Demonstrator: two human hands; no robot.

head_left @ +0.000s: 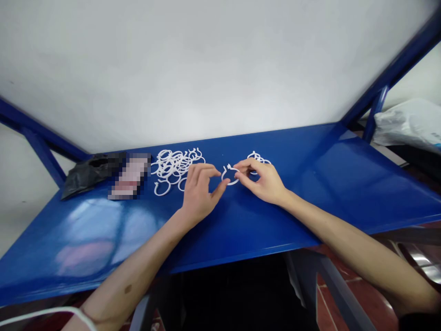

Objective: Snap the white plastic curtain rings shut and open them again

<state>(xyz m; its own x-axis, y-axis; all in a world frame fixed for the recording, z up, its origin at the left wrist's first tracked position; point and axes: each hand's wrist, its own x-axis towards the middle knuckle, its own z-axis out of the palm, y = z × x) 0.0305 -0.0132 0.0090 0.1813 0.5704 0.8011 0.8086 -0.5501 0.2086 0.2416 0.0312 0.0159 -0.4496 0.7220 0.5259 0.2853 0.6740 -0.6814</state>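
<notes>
Both hands meet over the middle of a blue metal shelf and pinch one white plastic ring between them. My left hand grips the ring's left side with thumb and fingertips. My right hand pinches its right side. To the left of my left hand lies a heap of several white rings. Behind my right hand sits a smaller cluster of white rings, partly hidden by the fingers.
A crumpled black plastic bag and a blurred pinkish packet lie at the shelf's back left. Blue frame struts rise at both sides against a white wall. A white bag lies at far right.
</notes>
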